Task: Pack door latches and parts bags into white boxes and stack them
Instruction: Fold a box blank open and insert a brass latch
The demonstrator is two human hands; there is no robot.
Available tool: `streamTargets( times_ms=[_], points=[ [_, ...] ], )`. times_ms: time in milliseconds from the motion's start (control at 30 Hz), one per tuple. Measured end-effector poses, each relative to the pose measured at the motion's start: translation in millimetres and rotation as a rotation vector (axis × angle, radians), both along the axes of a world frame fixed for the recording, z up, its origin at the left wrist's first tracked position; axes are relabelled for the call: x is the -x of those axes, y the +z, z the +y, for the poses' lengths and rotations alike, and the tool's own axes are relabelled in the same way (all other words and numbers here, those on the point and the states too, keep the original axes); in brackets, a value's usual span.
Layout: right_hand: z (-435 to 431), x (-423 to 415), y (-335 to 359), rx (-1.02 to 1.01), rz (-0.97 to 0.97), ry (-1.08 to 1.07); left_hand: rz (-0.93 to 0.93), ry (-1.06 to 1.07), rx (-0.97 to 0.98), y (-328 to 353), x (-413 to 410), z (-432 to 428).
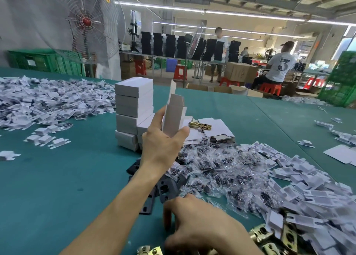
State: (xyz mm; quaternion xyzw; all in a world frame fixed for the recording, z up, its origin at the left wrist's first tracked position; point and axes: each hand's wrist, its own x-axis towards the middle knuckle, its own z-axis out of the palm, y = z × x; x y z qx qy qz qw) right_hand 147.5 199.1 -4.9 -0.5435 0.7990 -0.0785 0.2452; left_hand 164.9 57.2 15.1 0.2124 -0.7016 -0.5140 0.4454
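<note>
My left hand point(161, 145) holds a white box point(173, 116) upright above the table, its top flap open. Behind it stands a stack of closed white boxes point(133, 108). My right hand point(194, 226) is low at the front, fingers spread over the table beside brass door latches point(269, 237); what it touches is hidden. One brass latch point(200, 125) lies on a pile of flat box blanks point(217, 131). Clear parts bags point(221, 170) are heaped in the middle, with black plates point(163, 187) at their left edge.
White card inserts point(308, 187) pile up at the right and a wider heap point(48, 100) covers the far left of the green table point(57, 177). A large fan point(86, 21) stands behind. People work at far tables point(279, 66).
</note>
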Motion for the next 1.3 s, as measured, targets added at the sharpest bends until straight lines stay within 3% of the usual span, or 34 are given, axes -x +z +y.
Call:
streamTargets(
  times_ms=[100,333,467,633,733,800,867,1033,1133,1200,1300],
  points=[
    [-2,2,-2,0.044,0.020,-0.035,-0.011,0.018,0.004,-1,-1,-4],
    [-1,19,4,0.328,-0.057,-0.367,-0.023,0.052,0.007,-2,1,-3],
    [13,42,19,0.538,-0.194,-0.523,-0.063,0.018,0.023,-7,2,-4],
    [32,64,42,0.941,-0.517,-0.673,-0.173,-0.119,0.084,-14,3,0],
    [39,74,45,1.080,-0.289,-0.680,-0.196,-0.138,0.072,-13,3,7],
    [37,76,39,1.000,-0.008,-0.620,-0.209,-0.138,0.050,-11,2,12],
    [31,76,28,0.804,0.150,-0.537,-0.202,-0.150,0.018,-10,1,14],
    [20,77,11,0.486,0.049,-0.366,-0.162,-0.228,-0.081,-10,0,12],
    [22,85,7,0.487,0.068,-0.505,-0.149,-0.276,-0.108,-12,1,9],
    [27,90,3,0.361,0.186,-0.580,-0.157,-0.295,-0.111,-16,3,6],
    [25,86,-6,0.178,0.161,-0.609,-0.181,-0.316,-0.116,-23,5,3]
  ],
)
